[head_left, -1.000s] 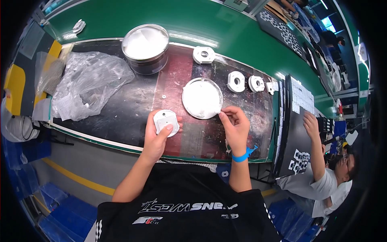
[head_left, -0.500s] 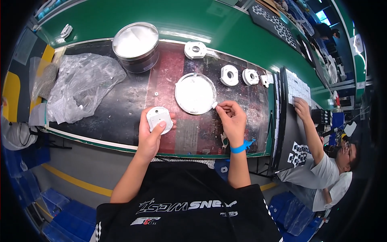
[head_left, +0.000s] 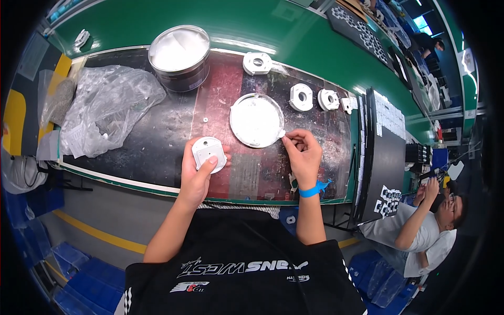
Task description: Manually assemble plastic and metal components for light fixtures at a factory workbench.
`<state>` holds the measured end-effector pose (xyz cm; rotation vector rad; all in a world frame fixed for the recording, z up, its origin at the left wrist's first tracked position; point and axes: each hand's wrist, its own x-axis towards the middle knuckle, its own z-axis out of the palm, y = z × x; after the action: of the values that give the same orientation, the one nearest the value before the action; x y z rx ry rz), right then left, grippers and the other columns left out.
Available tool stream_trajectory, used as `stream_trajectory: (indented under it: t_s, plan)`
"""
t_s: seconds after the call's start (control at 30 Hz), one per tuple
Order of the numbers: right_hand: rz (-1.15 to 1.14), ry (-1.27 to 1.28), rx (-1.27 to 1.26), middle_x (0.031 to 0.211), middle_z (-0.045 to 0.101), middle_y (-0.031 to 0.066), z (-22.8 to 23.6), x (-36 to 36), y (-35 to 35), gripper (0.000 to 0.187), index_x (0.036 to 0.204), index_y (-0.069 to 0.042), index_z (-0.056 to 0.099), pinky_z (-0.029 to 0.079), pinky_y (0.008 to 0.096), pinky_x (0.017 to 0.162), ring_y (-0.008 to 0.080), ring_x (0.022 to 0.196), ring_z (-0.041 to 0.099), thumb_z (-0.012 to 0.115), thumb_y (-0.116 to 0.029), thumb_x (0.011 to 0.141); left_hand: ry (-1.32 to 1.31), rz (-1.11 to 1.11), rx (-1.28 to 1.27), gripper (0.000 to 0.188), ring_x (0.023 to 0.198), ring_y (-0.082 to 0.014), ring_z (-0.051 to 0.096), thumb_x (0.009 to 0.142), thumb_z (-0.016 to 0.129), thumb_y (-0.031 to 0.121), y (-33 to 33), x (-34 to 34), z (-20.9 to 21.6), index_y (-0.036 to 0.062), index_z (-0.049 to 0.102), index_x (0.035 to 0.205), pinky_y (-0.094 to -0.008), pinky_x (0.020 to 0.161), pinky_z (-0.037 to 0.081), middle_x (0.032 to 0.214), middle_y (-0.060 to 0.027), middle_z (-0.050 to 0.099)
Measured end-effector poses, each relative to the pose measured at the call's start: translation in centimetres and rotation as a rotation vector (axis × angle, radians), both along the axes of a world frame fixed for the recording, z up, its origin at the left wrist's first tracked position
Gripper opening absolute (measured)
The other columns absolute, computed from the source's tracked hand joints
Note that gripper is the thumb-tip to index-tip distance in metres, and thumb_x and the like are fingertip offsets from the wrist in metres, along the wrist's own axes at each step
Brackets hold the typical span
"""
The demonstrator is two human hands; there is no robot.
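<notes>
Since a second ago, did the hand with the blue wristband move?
Yes. The right hand slid left along the round white shallow dish, from its right rim toward its lower right edge.

The right hand [head_left: 303, 153] pinches something too small to tell; the left hand [head_left: 197, 176] hides the white part's [head_left: 208, 152] underside.

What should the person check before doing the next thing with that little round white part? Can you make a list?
1. Left hand holds the round white part firmly, thumb on top: ok.
2. Right hand pinches a small white piece at the shallow dish rim: ok.
3. Dish lies flat on the worktable: ok.
4. Three more white parts wait within reach: ok.
5. Open can stands upright, away from both hands: ok.
6. Whether the piece has paste on it: cannot tell.
</notes>
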<state>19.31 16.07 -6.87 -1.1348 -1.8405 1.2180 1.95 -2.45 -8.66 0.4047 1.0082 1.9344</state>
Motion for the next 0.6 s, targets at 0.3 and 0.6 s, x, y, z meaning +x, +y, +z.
stream_trajectory:
  t_s: [0.3, 0.6]
  plan:
    - [-0.010, -0.020, 0.203, 0.083, 0.067, 0.0004, -0.23, -0.09, -0.07, 0.014, 0.094, -0.001, 0.068, 0.038, 0.0191, 0.058, 0.0025, 0.069, 0.051, 0.073, 0.004, 0.082, -0.003, -0.002, 0.006, 0.043, 0.100, -0.0250, 0.066, 0.095, 0.060, 0.013, -0.07, -0.05, -0.06, 0.0054, 0.036, 0.129, -0.0396, 0.088, 0.055, 0.115, -0.0212, 0.063]
    - [-0.017, -0.070, 0.165, 0.087, 0.068, 0.0059, 0.12, 0.43, 0.14, 0.013, 0.097, 0.003, 0.067, 0.050, 0.0244, 0.071, 0.0104, 0.079, 0.062, 0.072, 0.002, 0.084, -0.010, 0.001, 0.002, 0.043, 0.099, -0.0250, 0.066, 0.094, 0.060, 0.013, -0.10, -0.02, 0.03, 0.0055, 0.036, 0.129, -0.0396, 0.088, 0.055, 0.114, -0.0212, 0.063]
